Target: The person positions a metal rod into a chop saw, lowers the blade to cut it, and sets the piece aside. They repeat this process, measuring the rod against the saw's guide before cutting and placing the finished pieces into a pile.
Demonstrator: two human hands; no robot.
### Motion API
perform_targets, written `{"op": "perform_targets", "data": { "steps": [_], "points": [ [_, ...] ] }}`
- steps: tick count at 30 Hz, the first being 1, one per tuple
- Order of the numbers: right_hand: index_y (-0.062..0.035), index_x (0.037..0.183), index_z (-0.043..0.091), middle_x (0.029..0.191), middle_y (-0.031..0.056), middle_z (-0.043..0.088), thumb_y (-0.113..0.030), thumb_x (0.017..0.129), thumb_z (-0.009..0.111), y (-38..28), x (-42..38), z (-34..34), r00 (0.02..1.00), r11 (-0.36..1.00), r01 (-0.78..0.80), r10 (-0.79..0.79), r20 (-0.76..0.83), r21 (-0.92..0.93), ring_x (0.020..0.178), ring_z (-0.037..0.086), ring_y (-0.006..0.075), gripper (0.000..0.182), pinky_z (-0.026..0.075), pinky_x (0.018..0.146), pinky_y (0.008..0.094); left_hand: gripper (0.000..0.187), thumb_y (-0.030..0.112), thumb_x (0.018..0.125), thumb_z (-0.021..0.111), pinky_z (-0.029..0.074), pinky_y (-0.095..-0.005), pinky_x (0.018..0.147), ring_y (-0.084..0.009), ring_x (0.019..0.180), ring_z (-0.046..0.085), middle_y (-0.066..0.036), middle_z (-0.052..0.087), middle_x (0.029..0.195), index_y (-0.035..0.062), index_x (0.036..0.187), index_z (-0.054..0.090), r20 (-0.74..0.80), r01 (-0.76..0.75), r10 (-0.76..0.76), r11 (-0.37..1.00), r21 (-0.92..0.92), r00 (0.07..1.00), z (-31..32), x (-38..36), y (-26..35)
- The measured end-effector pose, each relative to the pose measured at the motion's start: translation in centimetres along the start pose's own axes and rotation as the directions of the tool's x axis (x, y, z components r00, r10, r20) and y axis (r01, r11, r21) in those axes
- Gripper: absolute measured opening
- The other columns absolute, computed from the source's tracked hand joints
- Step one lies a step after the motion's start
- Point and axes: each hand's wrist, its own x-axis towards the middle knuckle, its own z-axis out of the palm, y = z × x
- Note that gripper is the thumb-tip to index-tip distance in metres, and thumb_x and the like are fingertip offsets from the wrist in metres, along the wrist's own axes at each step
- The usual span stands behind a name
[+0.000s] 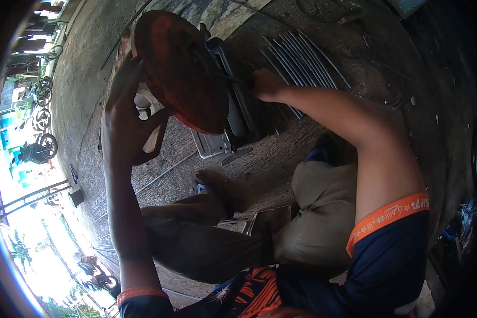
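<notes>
A large round red-and-dark disc point(183, 74), like the wheel or guard of a cut-off saw, stands tilted above a metal base point(212, 146). My left hand point(127, 108) is curved at its left edge, fingers at the upper rim and thumb at the lower rim. Across the disc's right side, a thin dark rod point(230, 79) runs to my right hand point(265, 85). That hand is closed around the rod's end; its fingertips are in shadow. Behind the disc, part of the machine is hidden.
Several metal rods point(307, 58) lie side by side on the floor beyond my right hand. A thin bar point(167, 172) lies nearer my left forearm. My legs point(318, 212) are bent below the machine. Parked motorcycles point(40, 148) stand outside at the left.
</notes>
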Motion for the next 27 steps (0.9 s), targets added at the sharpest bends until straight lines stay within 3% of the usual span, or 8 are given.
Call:
{"op": "perform_targets", "data": {
  "steps": [27],
  "points": [
    [0.0008, 0.085, 0.068, 0.091, 0.0232, 0.065, -0.011, 0.072, 0.058, -0.18, 0.03, -0.17, 0.997, 0.998, -0.053, 0.052, 0.052, 0.018, 0.093, 0.062, 0.0381, 0.02, 0.051, 0.083, 0.0459, 0.087, 0.016, 0.054, 0.087, 0.049, -0.0424, 0.096, -0.0312, 0.123, 0.051, -0.014, 0.048, 0.137, 0.0128, 0.133, 0.05, -0.001, 0.014, -0.014, 1.0, 0.012, 1.0, 0.04, -0.07, 0.06]
  ]
}}
